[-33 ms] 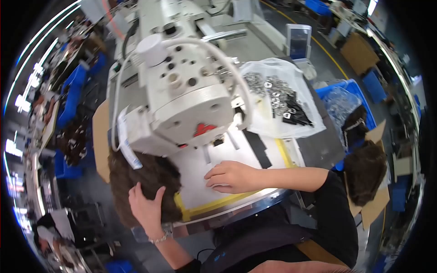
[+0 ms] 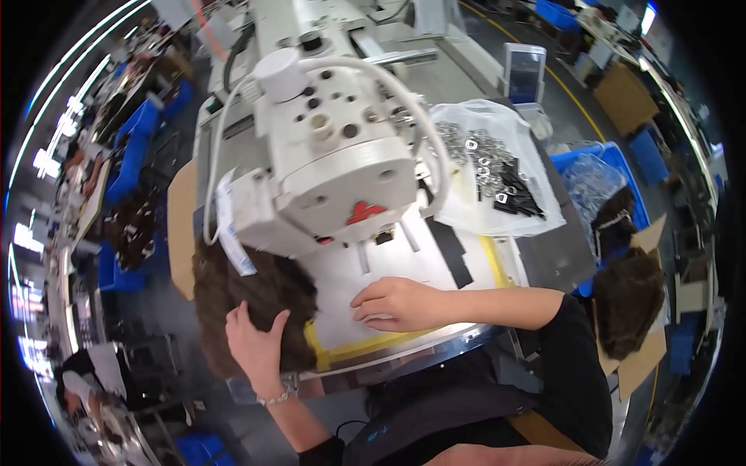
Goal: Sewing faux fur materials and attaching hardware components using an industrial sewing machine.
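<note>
My left hand point(image 2: 258, 346) rests on a dark brown furry piece point(image 2: 221, 291) at the left of the machine bed, thumb and fingers spread. My right hand point(image 2: 398, 303) lies on the white work plate point(image 2: 342, 314), fingers loosely bent with no object seen in them. Above the plate hangs the head of a large white sewing machine point(image 2: 342, 175), which hides part of the furry piece's far side. Yellow tape point(image 2: 373, 345) edges the plate. A black strip point(image 2: 451, 256) lies to the right of my right hand, apart from it.
A white plastic sheet point(image 2: 536, 221) holds metal buckles point(image 2: 486, 155) and black straps point(image 2: 519, 198) at the right. Past it are a blue bin point(image 2: 633, 194) and another brown furry piece point(image 2: 628, 303) on cardboard. A white paper strip point(image 2: 235, 241) hangs by the machine's left side.
The whole view has shifted slightly. Both hands stay in the same places on the furry piece and the plate.
</note>
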The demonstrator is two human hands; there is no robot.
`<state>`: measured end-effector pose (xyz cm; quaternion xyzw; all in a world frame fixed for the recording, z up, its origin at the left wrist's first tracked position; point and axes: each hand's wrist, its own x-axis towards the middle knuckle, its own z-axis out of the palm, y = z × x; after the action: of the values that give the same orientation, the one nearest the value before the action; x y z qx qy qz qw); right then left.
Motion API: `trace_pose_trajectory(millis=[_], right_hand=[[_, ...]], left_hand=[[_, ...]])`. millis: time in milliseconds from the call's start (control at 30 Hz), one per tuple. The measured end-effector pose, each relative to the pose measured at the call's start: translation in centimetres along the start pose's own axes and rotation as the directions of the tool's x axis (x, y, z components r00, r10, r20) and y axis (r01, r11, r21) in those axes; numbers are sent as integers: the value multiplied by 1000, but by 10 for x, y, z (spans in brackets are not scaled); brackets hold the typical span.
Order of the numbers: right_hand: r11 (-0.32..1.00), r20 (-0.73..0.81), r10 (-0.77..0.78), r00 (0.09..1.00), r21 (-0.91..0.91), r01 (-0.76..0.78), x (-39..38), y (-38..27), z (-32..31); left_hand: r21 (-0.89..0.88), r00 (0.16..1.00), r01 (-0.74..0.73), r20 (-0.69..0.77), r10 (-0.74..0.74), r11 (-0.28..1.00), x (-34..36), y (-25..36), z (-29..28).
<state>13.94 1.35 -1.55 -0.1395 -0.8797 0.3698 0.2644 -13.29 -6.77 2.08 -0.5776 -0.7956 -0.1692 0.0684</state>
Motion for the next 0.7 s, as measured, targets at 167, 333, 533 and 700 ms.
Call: trace_pose_trajectory(millis=[167,333,533,700], right_hand=[[993,8,-76,997,94,75,40,-5,38],[805,176,246,953,511,-303,79,3,48],[435,310,455,835,741,-512,106,0,55],[78,407,495,768,859,-506,102,-7,51]], left_hand=[[-152,995,91,43,-86,984,2,-9,-1],[-287,969,241,124,-213,927,10,-29,2],[-257,982,185,15,-187,949,8,-23,-2],[-728,956,272,130,-262,630,7,-4,-11]])
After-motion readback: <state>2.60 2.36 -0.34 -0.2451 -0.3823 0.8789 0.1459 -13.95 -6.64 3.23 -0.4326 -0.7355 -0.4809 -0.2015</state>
